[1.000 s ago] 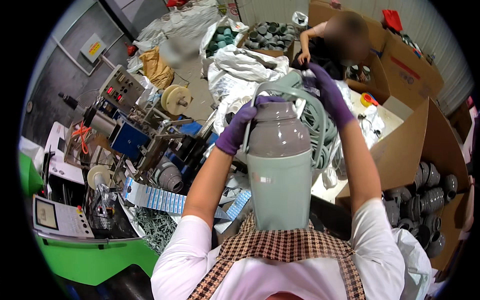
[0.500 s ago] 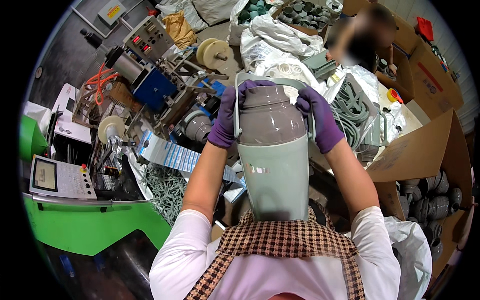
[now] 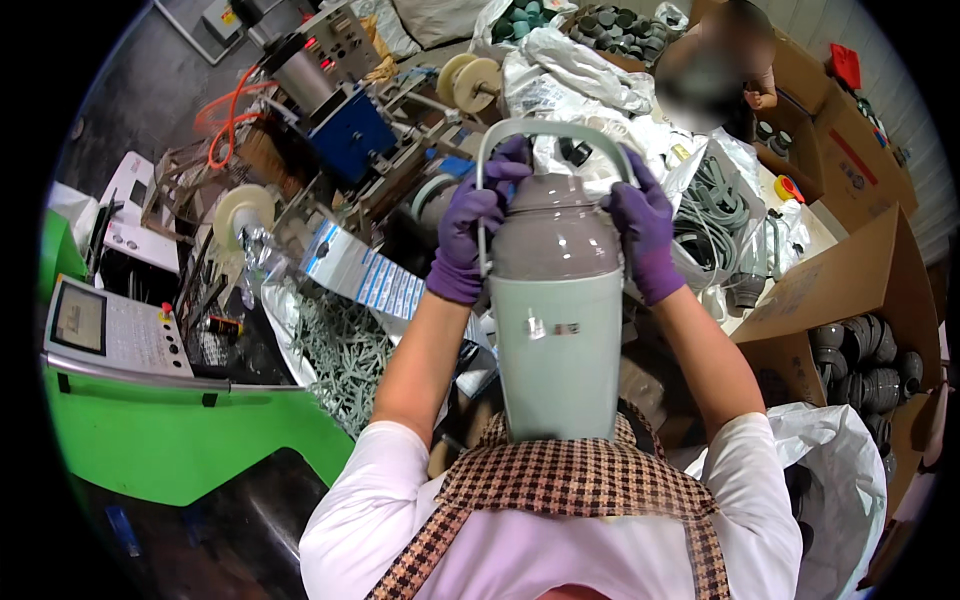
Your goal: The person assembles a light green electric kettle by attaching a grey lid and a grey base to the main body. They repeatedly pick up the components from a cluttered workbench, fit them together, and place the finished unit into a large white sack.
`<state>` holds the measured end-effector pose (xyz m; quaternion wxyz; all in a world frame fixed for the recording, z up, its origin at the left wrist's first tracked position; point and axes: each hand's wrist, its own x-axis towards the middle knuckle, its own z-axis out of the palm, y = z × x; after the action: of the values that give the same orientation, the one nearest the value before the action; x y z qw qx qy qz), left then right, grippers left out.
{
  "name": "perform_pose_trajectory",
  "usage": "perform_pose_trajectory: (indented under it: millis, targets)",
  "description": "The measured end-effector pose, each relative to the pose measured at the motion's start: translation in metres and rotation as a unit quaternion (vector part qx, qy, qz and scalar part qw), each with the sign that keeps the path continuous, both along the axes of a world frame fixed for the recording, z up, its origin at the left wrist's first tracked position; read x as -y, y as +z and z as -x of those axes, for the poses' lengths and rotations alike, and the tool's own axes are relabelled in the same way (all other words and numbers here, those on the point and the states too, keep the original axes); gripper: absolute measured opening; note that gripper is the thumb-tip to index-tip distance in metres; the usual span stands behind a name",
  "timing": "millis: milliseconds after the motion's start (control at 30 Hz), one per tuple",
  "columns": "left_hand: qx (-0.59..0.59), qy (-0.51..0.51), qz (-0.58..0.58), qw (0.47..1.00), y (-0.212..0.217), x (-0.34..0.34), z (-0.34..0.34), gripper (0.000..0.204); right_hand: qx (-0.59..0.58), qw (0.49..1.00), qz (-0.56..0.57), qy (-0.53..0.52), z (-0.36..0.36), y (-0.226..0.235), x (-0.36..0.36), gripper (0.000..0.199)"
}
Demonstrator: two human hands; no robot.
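Observation:
A pale green thermos jug [image 3: 557, 350] with a glossy grey-brown shoulder leans upright against my checked apron [image 3: 560, 475]. Its pale green carrying handle [image 3: 550, 128] arches over the neck. My left hand [image 3: 468, 225], in a purple glove, has its fingers curled round the left arm of the handle. On the opposite side, my right hand [image 3: 645, 228], also gloved in purple, grips the handle's right arm close to the shoulder. The right fingertips are partly hidden behind the handle.
To the left stand a machine with a blue block [image 3: 352, 135] and a green machine with a control panel [image 3: 115, 330]. Small grey-green parts [image 3: 345, 355] fill a bag. Bagged handles [image 3: 715, 205] and a cardboard box [image 3: 830, 290] of grey parts lie right. Another person [image 3: 720, 65] works beyond.
The handle has swung up and stands higher above the neck. A dark round opening now shows beyond it. My view has shifted slightly, and the other person's hand has moved.

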<state>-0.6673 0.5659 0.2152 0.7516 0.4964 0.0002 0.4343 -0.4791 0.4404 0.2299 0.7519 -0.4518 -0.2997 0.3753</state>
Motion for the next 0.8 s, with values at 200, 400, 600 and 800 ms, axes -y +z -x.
perform_pose_trajectory:
  millis: [200, 400, 600, 800]
  targets:
    - [-0.034, -0.095, -0.024, 0.995, -0.003, 0.02, -0.01, 0.031, 0.093, 0.991, -0.054, -0.082, -0.031, -0.057, 0.025, 0.05]
    - [-0.065, -0.056, -0.156, 0.984, 0.022, 0.047, -0.012, 0.034, 0.253, 0.964, -0.063, -0.061, -0.034, -0.04, 0.062, 0.039]
    - [0.023, -0.005, -0.336, 0.941, 0.043, 0.071, -0.014, 0.032, 0.378, 0.902, -0.179, -0.108, -0.015, 0.002, 0.109, 0.031]
    - [0.148, 0.22, -0.566, 0.781, 0.083, 0.111, -0.025, 0.018, 0.481, 0.873, -0.035, 0.079, -0.023, 0.046, 0.181, 0.034]
